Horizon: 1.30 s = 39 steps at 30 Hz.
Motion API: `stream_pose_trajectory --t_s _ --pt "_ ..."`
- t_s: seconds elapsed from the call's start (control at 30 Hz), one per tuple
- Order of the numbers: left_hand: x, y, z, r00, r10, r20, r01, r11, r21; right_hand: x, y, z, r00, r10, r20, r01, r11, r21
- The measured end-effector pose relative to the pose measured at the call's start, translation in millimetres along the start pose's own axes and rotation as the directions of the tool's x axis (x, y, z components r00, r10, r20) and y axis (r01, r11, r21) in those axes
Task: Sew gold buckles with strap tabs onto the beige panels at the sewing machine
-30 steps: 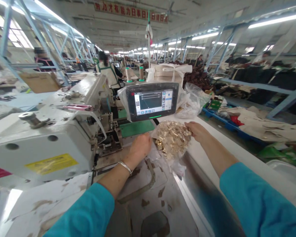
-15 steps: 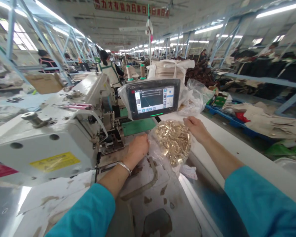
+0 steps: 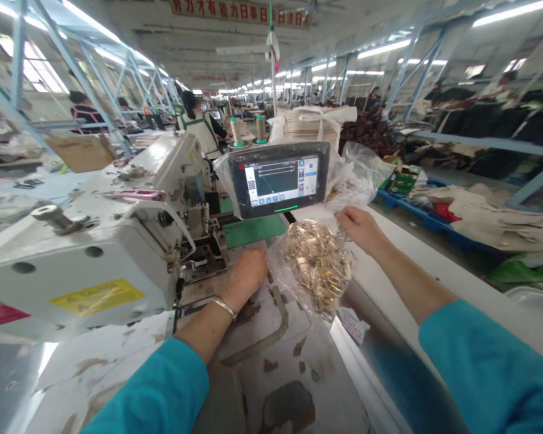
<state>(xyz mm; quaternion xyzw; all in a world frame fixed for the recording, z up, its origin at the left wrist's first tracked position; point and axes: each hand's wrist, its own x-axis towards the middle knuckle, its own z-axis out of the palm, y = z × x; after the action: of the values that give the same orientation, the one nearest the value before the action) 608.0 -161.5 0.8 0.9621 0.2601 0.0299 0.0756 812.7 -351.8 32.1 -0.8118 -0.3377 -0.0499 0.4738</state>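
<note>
Between my hands hangs a clear plastic bag (image 3: 319,262) full of small shiny gold-coloured metal pieces. My left hand (image 3: 250,272), with a bracelet on the wrist, is closed on the left edge of the bag. On the other side my right hand (image 3: 358,228) pinches its upper right edge. A small white printed paper (image 3: 353,325) is at the bag's lower right. The bag is over the front of a worktable (image 3: 294,337), just right of an industrial sewing machine (image 3: 117,253).
A control screen (image 3: 278,181) wrapped in plastic stands behind the bag. Thread cones (image 3: 238,132) and a stack of pale cloth pieces (image 3: 314,125) are farther back. Another plastic bag (image 3: 357,178) lies right of the screen. A co-worker (image 3: 201,123) sits ahead.
My hands have spread slightly apart, the left one shifting a little left. The bag looks wider, and its metal pieces hang slightly lower. The white paper has swung right.
</note>
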Motion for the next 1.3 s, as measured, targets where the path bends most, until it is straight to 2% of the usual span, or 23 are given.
stream_pose_trajectory --t_s 0.07,0.1,0.17,0.23,0.27,0.33,0.4,0.53,0.6,0.7,0.77,0.83,0.9,0.93,1.0,1.07,1.13,1.2,1.3 --pt "1 -2 1.9 1.000 -0.002 0.003 0.002 1.000 0.008 -7 -20 0 0.991 -0.117 0.064 0.113 0.992 0.061" --pt "1 -3 2.9 1.000 -0.002 0.002 0.002 1.000 0.012 -7 -25 -1 0.988 -0.146 0.058 0.139 0.984 0.110" --pt "2 -4 4.5 1.000 0.001 -0.002 -0.001 1.000 0.015 -2 -19 -8 0.993 -0.120 -0.020 0.122 0.981 0.150" --pt "3 -6 5.4 1.000 0.005 -0.003 -0.005 1.000 0.015 8 -3 -16 0.994 -0.043 -0.102 0.047 0.998 0.036" --pt "3 -6 5.7 1.000 0.008 -0.002 -0.008 1.000 0.014 13 6 -19 0.995 -0.034 -0.098 0.029 0.998 -0.059" --pt "4 -6 5.8 1.000 0.013 -0.001 -0.013 1.000 0.012 20 18 -24 0.996 -0.087 -0.006 0.084 0.976 -0.199" --pt "4 -6 5.7 1.000 0.017 -0.007 -0.017 1.000 0.010 22 22 -27 0.991 -0.115 0.066 0.128 0.960 -0.248" --pt "3 -7 5.1 0.999 0.026 -0.018 -0.026 1.000 -0.002 21 22 -30 0.995 0.043 0.091 -0.009 0.941 -0.340" --pt "1 -6 4.8 0.999 0.031 -0.020 -0.032 0.999 -0.011 20 26 -30 0.992 0.047 0.114 -0.019 0.973 -0.231" --pt "-1 -5 3.8 0.998 0.032 -0.047 -0.033 0.999 -0.033 20 37 -25 0.994 0.113 0.001 -0.113 0.994 -0.008" --pt "-4 -3 2.5 0.996 0.034 -0.078 -0.038 0.998 -0.050 17 43 -19 0.967 0.250 -0.053 -0.247 0.967 0.058" --pt "-7 -2 0.9 0.992 0.063 -0.111 -0.071 0.995 -0.072 11 48 -14 0.910 0.414 -0.020 -0.405 0.899 0.168" --pt "-10 -3 -0.2 0.982 0.123 -0.145 -0.139 0.984 -0.109 -1 51 -11 0.827 0.554 0.092 -0.552 0.771 0.319" --pt "-11 -4 -0.3 0.974 0.156 -0.163 -0.178 0.976 -0.128 -8 52 -10 0.794 0.582 0.177 -0.601 0.708 0.369" --pt "-12 -6 0.2 0.953 0.230 -0.197 -0.261 0.954 -0.150 -22 56 -9 0.765 0.553 0.331 -0.644 0.662 0.382" --pt "-12 -8 1.2 0.926 0.303 -0.223 -0.338 0.931 -0.136 -32 59 -8 0.781 0.520 0.345 -0.619 0.718 0.318" --pt "-10 -7 1.5 0.898 0.366 -0.244 -0.403 0.907 -0.123 -34 60 -6 0.842 0.494 0.218 -0.539 0.791 0.288" --pt "-6 -3 0.3 0.879 0.397 -0.263 -0.445 0.882 -0.156 -27 54 -1 0.893 0.443 0.075 -0.439 0.824 0.357" --pt "1 6 -3.0 0.864 0.400 -0.305 -0.481 0.833 -0.272 -7 39 13 0.930 0.368 -0.009 -0.313 0.803 0.508"
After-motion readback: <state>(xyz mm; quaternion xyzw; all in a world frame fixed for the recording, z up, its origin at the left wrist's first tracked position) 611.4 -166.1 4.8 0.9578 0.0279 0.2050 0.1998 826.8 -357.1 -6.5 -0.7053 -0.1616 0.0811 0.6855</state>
